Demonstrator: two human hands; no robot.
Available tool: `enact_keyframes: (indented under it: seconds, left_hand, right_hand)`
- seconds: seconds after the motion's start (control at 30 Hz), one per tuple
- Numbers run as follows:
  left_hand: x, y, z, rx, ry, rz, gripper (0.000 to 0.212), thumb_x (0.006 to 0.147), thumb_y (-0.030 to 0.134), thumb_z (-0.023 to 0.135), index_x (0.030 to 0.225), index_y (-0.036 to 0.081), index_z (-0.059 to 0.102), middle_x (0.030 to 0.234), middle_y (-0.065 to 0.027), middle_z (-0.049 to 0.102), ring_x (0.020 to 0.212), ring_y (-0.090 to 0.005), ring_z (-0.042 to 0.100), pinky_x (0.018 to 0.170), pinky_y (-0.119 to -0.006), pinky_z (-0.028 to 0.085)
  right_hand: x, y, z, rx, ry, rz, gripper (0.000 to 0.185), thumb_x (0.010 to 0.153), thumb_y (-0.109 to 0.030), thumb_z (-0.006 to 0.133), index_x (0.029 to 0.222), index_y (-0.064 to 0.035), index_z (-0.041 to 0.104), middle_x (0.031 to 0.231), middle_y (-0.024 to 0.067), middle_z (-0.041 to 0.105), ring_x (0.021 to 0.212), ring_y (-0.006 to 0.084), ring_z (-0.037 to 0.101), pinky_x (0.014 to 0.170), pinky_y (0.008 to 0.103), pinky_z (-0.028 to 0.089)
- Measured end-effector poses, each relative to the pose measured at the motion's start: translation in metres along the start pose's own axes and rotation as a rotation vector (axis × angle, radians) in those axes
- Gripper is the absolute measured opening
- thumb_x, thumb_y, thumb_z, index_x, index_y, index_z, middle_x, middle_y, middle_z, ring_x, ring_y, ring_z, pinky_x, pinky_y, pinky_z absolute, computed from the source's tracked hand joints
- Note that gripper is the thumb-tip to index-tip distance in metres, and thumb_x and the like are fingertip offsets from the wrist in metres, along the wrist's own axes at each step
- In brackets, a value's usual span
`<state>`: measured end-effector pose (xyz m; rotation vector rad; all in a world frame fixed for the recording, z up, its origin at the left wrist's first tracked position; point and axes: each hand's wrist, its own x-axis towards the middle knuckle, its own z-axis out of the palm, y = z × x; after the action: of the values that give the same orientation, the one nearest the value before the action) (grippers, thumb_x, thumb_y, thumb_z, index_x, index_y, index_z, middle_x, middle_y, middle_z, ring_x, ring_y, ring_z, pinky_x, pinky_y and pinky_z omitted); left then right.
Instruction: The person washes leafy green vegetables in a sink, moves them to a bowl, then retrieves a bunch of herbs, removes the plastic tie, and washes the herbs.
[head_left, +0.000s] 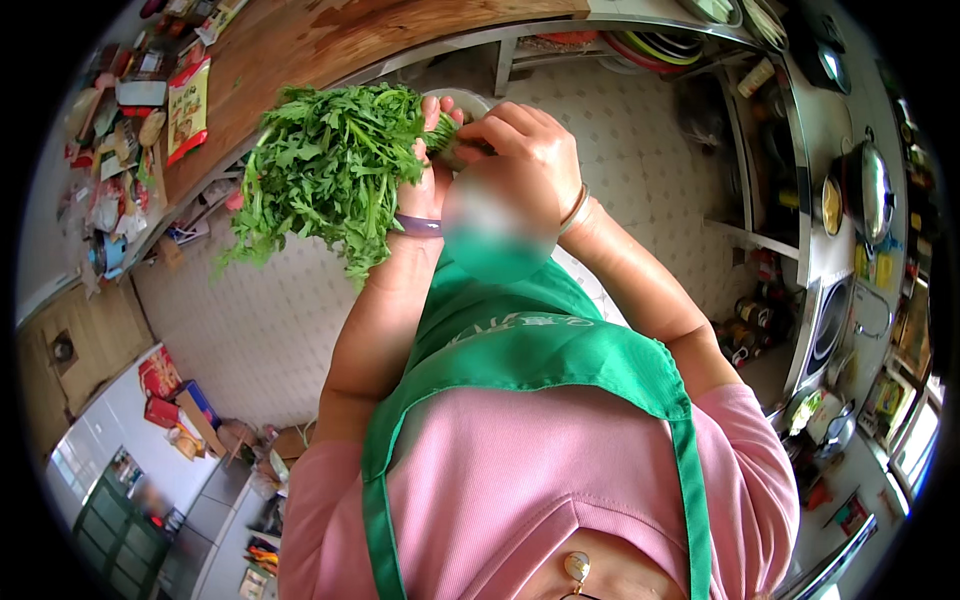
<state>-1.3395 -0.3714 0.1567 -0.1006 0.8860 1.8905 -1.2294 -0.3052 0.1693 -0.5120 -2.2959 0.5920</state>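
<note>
A bunch of leafy greens (337, 161) lies across my left hand (429, 176), its leaves spreading to the left past the wrist with the purple bangle. The fingers of my left hand curl around the stem end. My right hand (529, 139), with a bangle at its wrist, is bent over the stem ends, its fingertips touching or very near them. Behind both hands a pale round container (472, 103) shows in part. A blurred round patch covers the lower part of my right hand, so its palm side is hidden.
Beyond the greens runs a wooden counter (300, 45) with a yellow and red packet (187, 111) and heaped packages. To the right stand a steel counter (825, 150), a lidded pan (870, 191) and a round hob (831, 319). Basins (660, 49) sit on a low shelf above the tiled floor (615, 157).
</note>
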Motion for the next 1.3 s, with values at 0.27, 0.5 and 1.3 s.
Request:
enact_keyframes:
  seconds: [0.27, 0.5, 1.3]
  left_hand:
    - [0.043, 0.029, 0.015, -0.050, -0.038, 0.030, 0.020, 0.082, 0.017, 0.061, 0.094, 0.002, 0.055, 0.087, -0.0084, 0.058, 0.084, -0.0205, 0.054, 0.081, -0.035, 0.045]
    - [0.085, 0.064, 0.014, -0.262, -0.276, -0.030, 0.033, 0.078, 0.019, 0.059, 0.103, -0.001, 0.051, 0.104, -0.0160, 0.057, 0.101, -0.0285, 0.052, 0.094, -0.041, 0.039]
    - [0.136, 0.089, 0.026, -0.305, -0.725, 0.552, 0.068, 0.071, 0.031, 0.049, 0.133, 0.008, 0.032, 0.136, -0.0118, 0.038, 0.132, -0.0318, 0.023, 0.109, -0.053, 0.010]
  right_hand:
    - [0.050, 0.043, 0.017, 0.764, -0.138, 0.630, 0.014, 0.083, -0.013, 0.059, 0.084, 0.0007, 0.061, 0.076, 0.0074, 0.062, 0.066, 0.0107, 0.055, 0.061, 0.0274, 0.046]
    - [0.103, 0.062, 0.038, 1.334, -0.112, 1.025, 0.017, 0.089, -0.018, 0.052, 0.094, -0.0014, 0.054, 0.086, 0.0041, 0.058, 0.078, 0.0121, 0.055, 0.069, 0.0251, 0.044]
    - [0.207, 0.075, 0.022, 1.174, -0.536, 0.480, 0.011, 0.089, -0.013, 0.051, 0.091, -0.0026, 0.054, 0.080, 0.0020, 0.059, 0.072, 0.0098, 0.054, 0.065, 0.0229, 0.044]
